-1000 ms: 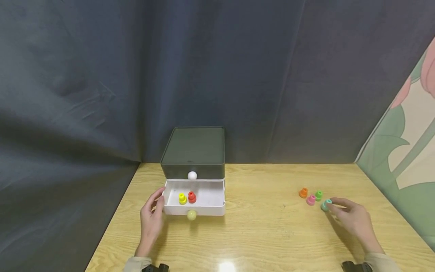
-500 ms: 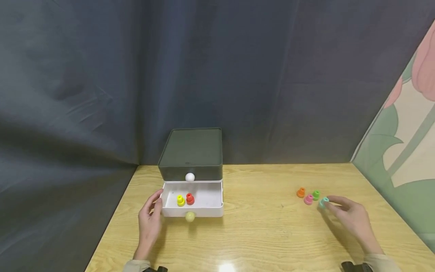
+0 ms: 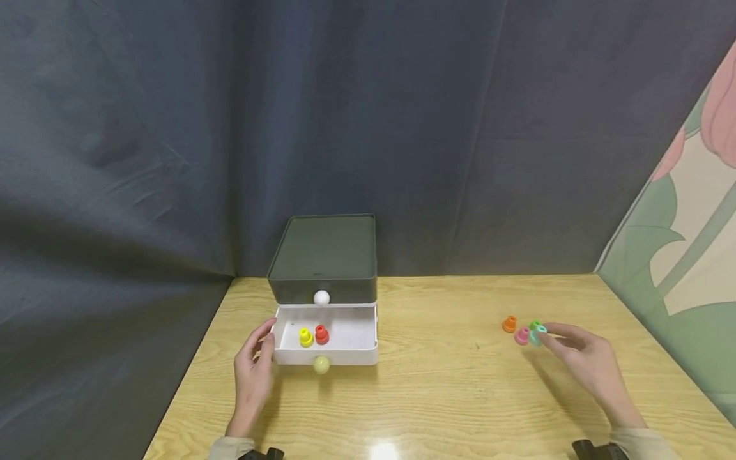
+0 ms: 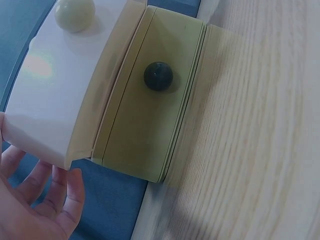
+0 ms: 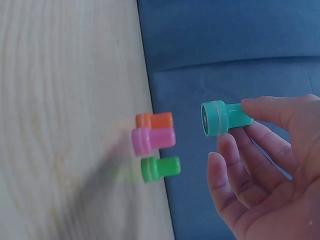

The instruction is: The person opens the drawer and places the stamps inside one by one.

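Right hand (image 3: 586, 363) pinches teal stamp (image 5: 216, 119) by narrow end, up off table (image 3: 425, 377), other fingers loosely bent! Pink stamp (image 5: 152, 139), green stamp (image 5: 162, 168) near fingertips, orange stamp (image 3: 509, 324) farther left. Left hand (image 3: 252, 377), fingers bent, grips white drawer (image 3: 353, 356) at nearest side.

Head cam: green stamp (image 3: 536, 324) partly hid. behind turq. stamp (image 3: 538, 335), whose face is too sm. to read. L wrist cam: white drawer (image 4: 65, 75) cut off at top, L hand (image 4: 30, 215) btm-left.
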`<state>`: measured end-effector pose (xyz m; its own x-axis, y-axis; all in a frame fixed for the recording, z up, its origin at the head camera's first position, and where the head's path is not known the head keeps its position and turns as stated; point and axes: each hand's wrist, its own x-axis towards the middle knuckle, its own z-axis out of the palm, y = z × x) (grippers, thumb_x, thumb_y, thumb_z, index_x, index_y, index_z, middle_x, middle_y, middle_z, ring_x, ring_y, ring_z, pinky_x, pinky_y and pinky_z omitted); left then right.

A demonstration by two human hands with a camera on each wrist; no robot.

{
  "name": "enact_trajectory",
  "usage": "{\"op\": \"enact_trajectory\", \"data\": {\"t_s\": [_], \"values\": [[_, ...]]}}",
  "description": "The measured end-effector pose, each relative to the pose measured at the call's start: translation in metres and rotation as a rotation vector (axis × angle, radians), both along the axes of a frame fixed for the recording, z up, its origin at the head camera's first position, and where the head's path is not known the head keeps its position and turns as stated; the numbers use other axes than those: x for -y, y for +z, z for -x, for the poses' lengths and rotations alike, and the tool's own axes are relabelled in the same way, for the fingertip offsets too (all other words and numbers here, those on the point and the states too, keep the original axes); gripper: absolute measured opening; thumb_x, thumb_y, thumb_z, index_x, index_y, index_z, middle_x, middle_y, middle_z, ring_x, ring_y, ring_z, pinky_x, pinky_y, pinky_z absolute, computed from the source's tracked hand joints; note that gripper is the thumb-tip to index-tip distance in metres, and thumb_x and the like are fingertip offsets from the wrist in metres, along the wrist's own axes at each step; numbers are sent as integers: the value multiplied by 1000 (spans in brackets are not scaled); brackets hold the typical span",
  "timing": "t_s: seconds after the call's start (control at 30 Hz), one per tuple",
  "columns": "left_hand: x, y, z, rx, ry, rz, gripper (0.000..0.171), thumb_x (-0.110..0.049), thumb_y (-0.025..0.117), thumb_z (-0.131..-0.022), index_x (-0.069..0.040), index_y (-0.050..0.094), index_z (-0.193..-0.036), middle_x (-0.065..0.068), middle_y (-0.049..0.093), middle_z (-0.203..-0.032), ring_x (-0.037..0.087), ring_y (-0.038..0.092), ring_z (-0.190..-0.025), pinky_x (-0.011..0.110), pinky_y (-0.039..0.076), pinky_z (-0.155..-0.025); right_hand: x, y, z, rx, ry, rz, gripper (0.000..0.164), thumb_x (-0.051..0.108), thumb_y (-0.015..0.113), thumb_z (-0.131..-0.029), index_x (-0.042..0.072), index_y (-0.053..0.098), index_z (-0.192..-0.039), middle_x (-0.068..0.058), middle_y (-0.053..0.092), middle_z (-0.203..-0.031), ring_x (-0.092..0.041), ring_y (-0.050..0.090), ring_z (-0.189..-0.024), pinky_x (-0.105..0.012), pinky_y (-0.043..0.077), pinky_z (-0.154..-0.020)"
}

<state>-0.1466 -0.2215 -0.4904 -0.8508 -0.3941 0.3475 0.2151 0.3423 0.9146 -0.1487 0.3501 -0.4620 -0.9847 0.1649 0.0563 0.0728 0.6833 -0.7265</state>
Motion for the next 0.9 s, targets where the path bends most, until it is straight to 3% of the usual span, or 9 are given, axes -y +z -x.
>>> {"op": "enact_trajectory", "data": {"t_s": [0.13, 0.3, 0.53, 0.73, 0.9], "values": [[0, 1, 0, 0, -1, 5, 31, -10, 55, -110, -5, 71, -137, 17, 71, -137, -2, 61, -92, 13, 48, -77, 8, 7, -1, -50, 13, -5, 55, 49, 71, -101, 7, 71, -137, -19, 78, -121, 18, 56, -88, -20, 51, -72], [1, 0, -1, 8, 2, 13, 32, -10, 55, -110, -3, 70, -138, 18, 70, -139, -3, 60, -94, 12, 47, -80, 19, 14, -2, -87, 30, -1, 50, 45, 73, -101, 9, 72, -136, -13, 80, -118, 19, 58, -88, -17, 52, -72], [0, -2, -1, 17, 1, 13, 32, -12, 55, -111, -4, 69, -138, 17, 70, -140, -2, 60, -96, 12, 47, -82, 35, 24, -4, -126, 70, 16, 43, 43, 73, -101, 12, 75, -132, 15, 78, -117, 20, 59, -95, -15, 53, -76], [1, -1, 0, 20, -5, 10, 32, -12, 55, -111, -5, 70, -138, 16, 70, -139, -1, 61, -96, 13, 47, -81, 49, 32, -4, -127, 125, 55, 43, 39, 72, -103, 10, 73, -134, 0, 80, -120, 7, 71, -92, -19, 55, -78], [0, -1, -1, 35, -5, 11, 32, -13, 55, -111, -5, 69, -138, 15, 70, -140, 2, 61, -96, 14, 48, -79, 59, 37, -6, -141, 145, 40, 40, 40, 70, -104, 13, 75, -132, -10, 77, -130, 17, 63, -99, -16, 55, -81]]}}
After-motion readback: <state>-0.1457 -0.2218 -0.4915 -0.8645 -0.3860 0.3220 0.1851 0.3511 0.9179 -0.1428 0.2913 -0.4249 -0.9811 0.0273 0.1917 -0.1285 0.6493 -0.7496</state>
